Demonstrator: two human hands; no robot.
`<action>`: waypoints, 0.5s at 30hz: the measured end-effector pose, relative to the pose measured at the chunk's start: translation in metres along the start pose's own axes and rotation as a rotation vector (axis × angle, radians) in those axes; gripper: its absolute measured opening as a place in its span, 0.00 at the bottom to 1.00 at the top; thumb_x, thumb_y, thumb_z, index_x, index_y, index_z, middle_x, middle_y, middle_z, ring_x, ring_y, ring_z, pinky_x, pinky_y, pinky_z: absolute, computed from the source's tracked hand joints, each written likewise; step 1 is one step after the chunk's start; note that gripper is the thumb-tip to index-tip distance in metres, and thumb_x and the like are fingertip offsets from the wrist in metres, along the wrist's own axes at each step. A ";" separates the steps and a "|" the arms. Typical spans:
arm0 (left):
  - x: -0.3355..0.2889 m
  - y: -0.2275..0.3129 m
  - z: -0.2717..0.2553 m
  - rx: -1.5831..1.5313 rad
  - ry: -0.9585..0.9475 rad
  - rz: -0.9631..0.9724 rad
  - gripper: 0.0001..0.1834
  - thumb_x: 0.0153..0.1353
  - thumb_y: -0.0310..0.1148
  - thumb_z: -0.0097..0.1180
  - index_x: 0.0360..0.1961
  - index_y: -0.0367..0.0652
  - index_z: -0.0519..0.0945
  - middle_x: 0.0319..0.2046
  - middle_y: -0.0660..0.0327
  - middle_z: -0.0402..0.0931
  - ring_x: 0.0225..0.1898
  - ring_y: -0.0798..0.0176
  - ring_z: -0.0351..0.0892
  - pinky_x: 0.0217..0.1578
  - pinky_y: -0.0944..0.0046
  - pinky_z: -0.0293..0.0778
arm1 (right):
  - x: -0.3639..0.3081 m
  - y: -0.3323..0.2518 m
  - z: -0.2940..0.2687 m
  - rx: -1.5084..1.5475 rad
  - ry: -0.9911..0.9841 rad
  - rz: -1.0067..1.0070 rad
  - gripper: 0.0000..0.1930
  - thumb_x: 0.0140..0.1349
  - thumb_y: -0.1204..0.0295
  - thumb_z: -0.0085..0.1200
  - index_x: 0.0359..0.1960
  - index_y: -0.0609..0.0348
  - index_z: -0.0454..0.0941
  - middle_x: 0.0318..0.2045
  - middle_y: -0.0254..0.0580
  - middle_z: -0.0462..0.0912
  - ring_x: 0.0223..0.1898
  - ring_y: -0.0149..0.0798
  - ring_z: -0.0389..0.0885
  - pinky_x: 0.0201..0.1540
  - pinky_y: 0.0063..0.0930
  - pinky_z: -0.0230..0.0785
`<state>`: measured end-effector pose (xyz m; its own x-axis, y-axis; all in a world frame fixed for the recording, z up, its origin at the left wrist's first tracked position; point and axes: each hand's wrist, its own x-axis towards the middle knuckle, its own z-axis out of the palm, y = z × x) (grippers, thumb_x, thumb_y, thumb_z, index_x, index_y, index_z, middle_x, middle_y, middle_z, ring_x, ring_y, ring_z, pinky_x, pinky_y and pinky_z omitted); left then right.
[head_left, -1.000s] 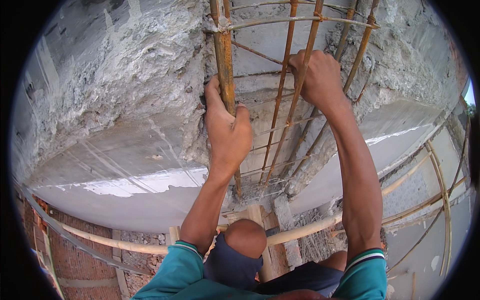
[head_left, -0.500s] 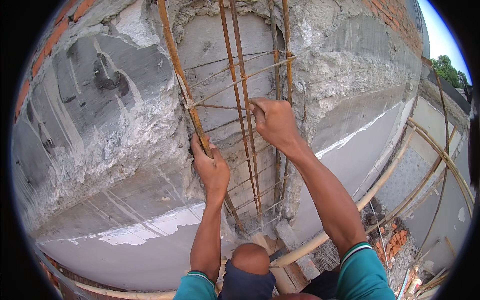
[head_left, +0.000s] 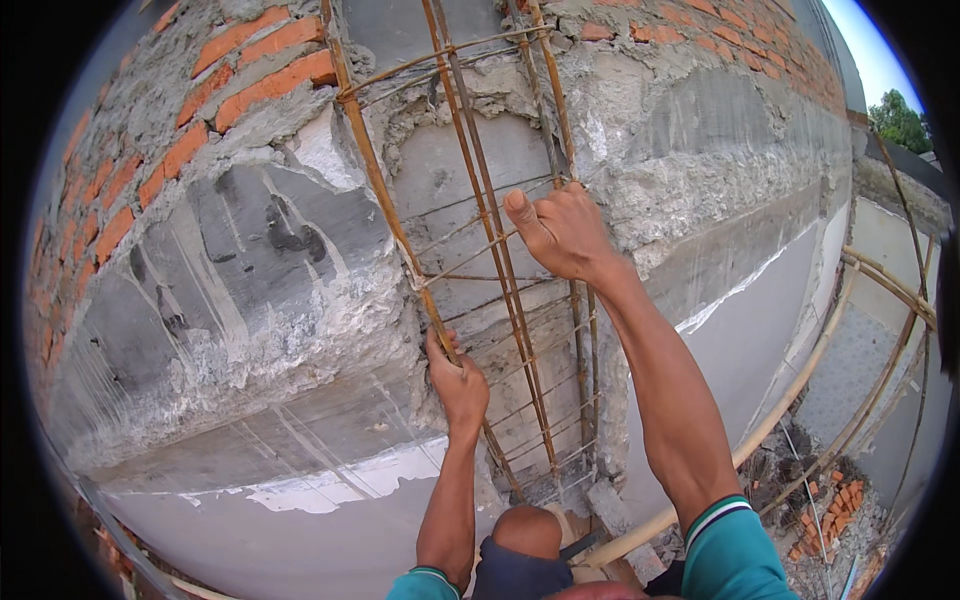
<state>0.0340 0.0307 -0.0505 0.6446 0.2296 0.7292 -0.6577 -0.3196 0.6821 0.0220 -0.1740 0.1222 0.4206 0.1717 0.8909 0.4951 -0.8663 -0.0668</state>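
A cage of rusty steel reinforcing bars stands upright in a recess of the broken wall. My left hand (head_left: 460, 390) is wrapped round the left rebar (head_left: 368, 160), below a tie ring (head_left: 458, 265) that crosses the cage. Higher up, my right hand (head_left: 568, 235) is at the ring's right corner, its fingers curled against the right rebar (head_left: 556, 90) and its thumb sticking out to the left. Its fingertips are partly hidden. Two thin middle bars (head_left: 497, 220) run between my hands. Another tie ring (head_left: 440, 65) crosses the cage near the top.
Rough concrete (head_left: 300, 350) and exposed brickwork (head_left: 270, 50) flank the recess. Bamboo poles (head_left: 800, 375) slant across the right side. Below them lie rubble and a pile of broken bricks (head_left: 830, 520). My bent knee (head_left: 528, 530) is close under the cage.
The view has tilted upward, bringing more brickwork and the upper ring into sight. My right hand has shifted from beside the middle bars to the right rebar. My left hand keeps its grip.
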 end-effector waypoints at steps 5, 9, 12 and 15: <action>-0.001 0.001 -0.003 -0.006 -0.025 0.013 0.31 0.59 0.12 0.42 0.66 0.34 0.66 0.49 0.50 0.73 0.50 0.52 0.75 0.57 0.56 0.70 | -0.004 -0.010 -0.010 -0.062 -0.077 -0.023 0.50 0.61 0.21 0.40 0.11 0.64 0.78 0.07 0.46 0.68 0.16 0.49 0.65 0.48 0.47 0.68; -0.001 0.003 -0.005 -0.035 -0.031 0.021 0.32 0.56 0.11 0.41 0.66 0.34 0.66 0.50 0.51 0.73 0.50 0.54 0.73 0.57 0.57 0.69 | -0.009 -0.018 -0.006 -0.136 -0.032 -0.012 0.52 0.45 0.15 0.50 0.11 0.63 0.80 0.05 0.40 0.67 0.16 0.43 0.68 0.47 0.45 0.71; -0.001 0.005 -0.004 -0.067 -0.007 -0.014 0.24 0.58 0.13 0.41 0.56 0.35 0.71 0.48 0.55 0.72 0.49 0.58 0.73 0.57 0.59 0.68 | -0.011 -0.014 -0.002 -0.171 -0.010 -0.016 0.50 0.47 0.16 0.50 0.11 0.62 0.80 0.07 0.40 0.70 0.17 0.45 0.73 0.50 0.45 0.73; 0.001 0.005 -0.005 -0.042 -0.076 -0.028 0.30 0.59 0.13 0.42 0.65 0.35 0.64 0.53 0.51 0.71 0.54 0.54 0.72 0.59 0.56 0.68 | -0.009 -0.005 0.001 -0.203 0.026 -0.058 0.46 0.46 0.20 0.56 0.14 0.61 0.83 0.08 0.41 0.73 0.20 0.47 0.76 0.48 0.45 0.74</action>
<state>0.0296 0.0341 -0.0462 0.6895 0.1673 0.7047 -0.6539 -0.2744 0.7050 0.0160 -0.1707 0.1140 0.3747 0.2137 0.9022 0.3534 -0.9325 0.0742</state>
